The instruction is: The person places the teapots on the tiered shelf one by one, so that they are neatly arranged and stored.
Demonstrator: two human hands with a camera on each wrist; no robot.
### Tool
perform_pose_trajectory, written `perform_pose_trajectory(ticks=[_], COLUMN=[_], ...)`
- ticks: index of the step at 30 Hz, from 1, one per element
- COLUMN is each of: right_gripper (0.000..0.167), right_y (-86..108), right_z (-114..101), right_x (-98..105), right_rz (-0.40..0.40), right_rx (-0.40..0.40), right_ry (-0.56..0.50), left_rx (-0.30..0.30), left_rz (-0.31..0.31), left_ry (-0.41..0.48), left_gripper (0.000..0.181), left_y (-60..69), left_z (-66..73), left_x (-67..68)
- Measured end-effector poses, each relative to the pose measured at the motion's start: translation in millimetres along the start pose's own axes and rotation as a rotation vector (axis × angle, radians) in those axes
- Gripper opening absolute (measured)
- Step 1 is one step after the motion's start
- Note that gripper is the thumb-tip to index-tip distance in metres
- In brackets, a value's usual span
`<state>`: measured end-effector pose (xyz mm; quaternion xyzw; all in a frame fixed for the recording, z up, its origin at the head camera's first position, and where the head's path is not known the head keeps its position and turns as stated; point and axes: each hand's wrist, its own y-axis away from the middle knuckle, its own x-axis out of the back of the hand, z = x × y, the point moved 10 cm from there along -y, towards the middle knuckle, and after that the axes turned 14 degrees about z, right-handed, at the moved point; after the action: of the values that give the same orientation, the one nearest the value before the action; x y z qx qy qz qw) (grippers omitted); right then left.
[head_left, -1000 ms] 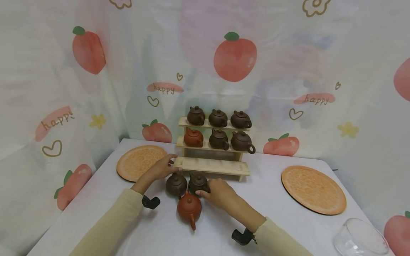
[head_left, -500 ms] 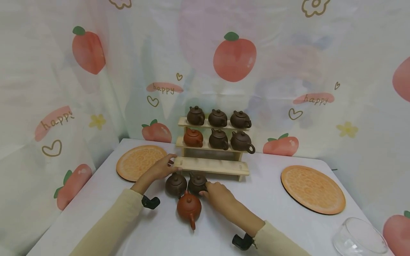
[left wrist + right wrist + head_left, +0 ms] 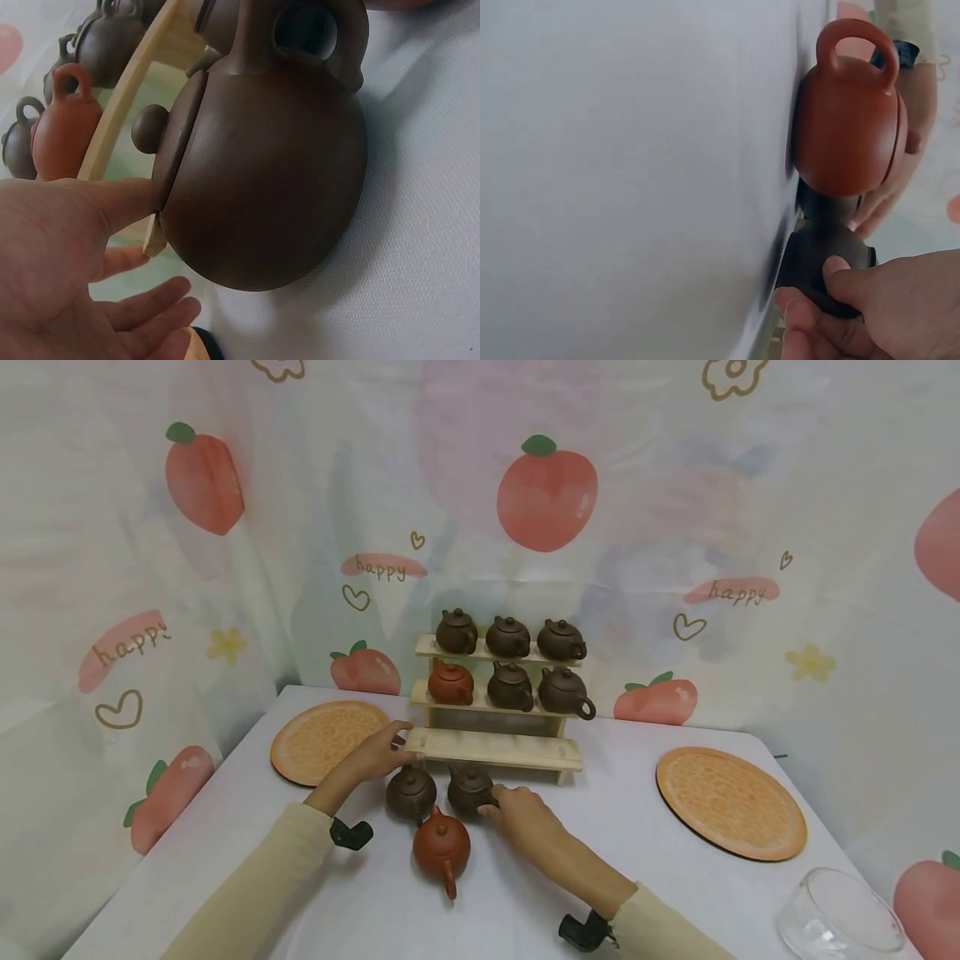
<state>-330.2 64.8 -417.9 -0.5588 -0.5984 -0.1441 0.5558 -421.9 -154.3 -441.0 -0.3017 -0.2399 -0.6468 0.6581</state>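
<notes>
In the head view my right hand (image 3: 525, 818) pinches the handle side of a dark brown teapot (image 3: 469, 790) on the white table. The right wrist view shows the thumb on that teapot (image 3: 810, 259) with fingers curled below. A second dark teapot (image 3: 410, 793) stands just left of it. Nearer to me is a reddish-brown teapot (image 3: 441, 845), its handle toward me. My left hand (image 3: 375, 756) holds the left end of the wooden tiered rack (image 3: 495, 748) at its lowest board, thumb in front. In the left wrist view the left dark teapot (image 3: 262, 165) partly hides this grip.
On the rack's upper two boards stand several dark teapots (image 3: 510, 637) and one red teapot (image 3: 451, 682). Round orange mats lie left (image 3: 330, 743) and right (image 3: 731, 802). A clear glass bowl (image 3: 840, 914) sits at the front right. Printed cloth hangs behind.
The right hand and its dark teapot have shifted slightly right, widening the gap from the left dark teapot. My left hand stays on the rack.
</notes>
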Motion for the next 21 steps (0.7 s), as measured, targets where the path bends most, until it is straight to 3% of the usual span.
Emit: perform_pose_trajectory(ticks=[4, 11, 21], right_gripper=[0.020, 0.019, 0.021], right_y=[-0.4, -5.9, -12.6], right_z=[5.2, 20.0, 64.3], right_x=[12.0, 50.8, 87.0], right_rz=[0.015, 0.059, 0.065], right_rx=[0.000, -0.017, -0.084], right_ry=[0.013, 0.025, 0.074], left_rx=[0.011, 0.022, 0.020], left_rz=[-0.001, 0.003, 0.000], left_ry=[-0.001, 0.005, 0.007], left_gripper=[0.070, 0.070, 0.071], left_y=[-0.7, -1.2, -1.2], left_z=[-1.7, -5.3, -4.4], left_x=[-0.1, -0.8, -0.9])
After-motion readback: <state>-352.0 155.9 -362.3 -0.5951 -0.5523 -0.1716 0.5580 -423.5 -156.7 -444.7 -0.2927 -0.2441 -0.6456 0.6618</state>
